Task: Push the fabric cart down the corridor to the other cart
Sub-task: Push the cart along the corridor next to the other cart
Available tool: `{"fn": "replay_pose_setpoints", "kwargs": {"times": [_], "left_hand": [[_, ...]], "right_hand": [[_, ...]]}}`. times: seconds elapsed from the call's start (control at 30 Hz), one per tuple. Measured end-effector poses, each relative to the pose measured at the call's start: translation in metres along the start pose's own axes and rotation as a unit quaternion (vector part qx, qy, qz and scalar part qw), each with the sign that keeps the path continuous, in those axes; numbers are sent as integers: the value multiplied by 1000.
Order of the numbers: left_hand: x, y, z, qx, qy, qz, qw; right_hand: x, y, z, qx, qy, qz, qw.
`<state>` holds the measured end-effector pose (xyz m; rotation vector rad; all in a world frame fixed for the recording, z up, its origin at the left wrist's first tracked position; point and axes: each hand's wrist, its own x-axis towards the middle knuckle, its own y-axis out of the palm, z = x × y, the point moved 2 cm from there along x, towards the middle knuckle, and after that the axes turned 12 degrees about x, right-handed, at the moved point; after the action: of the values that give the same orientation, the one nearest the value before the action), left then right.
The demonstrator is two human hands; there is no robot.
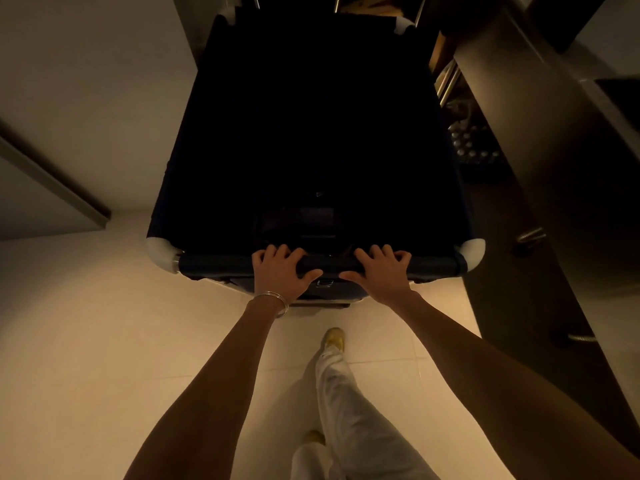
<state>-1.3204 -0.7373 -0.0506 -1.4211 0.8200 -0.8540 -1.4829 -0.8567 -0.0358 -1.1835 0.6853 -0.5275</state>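
A dark fabric cart [214,261] with white plastic corner caps fills the middle of the view; its inside is too dark to see. My left hand [282,271], with thin bangles at the wrist, grips the near top rail left of centre. My right hand [382,273] grips the same rail right of centre. Metal tubes and a shelf of another cart [341,3] show just beyond the fabric cart's far edge.
A pale wall [93,81] runs along the left, with a door edge at the lower left. On the right stand dark cabinets with metal handles [530,235] and a shelf of small bottles [471,143]. The floor is light tile; my legs and shoes are below.
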Motion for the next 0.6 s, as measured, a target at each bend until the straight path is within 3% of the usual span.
{"fn": "replay_pose_setpoints", "kwargs": {"times": [0.6], "left_hand": [[230,4,24,-11,-25,25,999]], "right_hand": [[233,-54,-32,10,-12,7,1000]]}}
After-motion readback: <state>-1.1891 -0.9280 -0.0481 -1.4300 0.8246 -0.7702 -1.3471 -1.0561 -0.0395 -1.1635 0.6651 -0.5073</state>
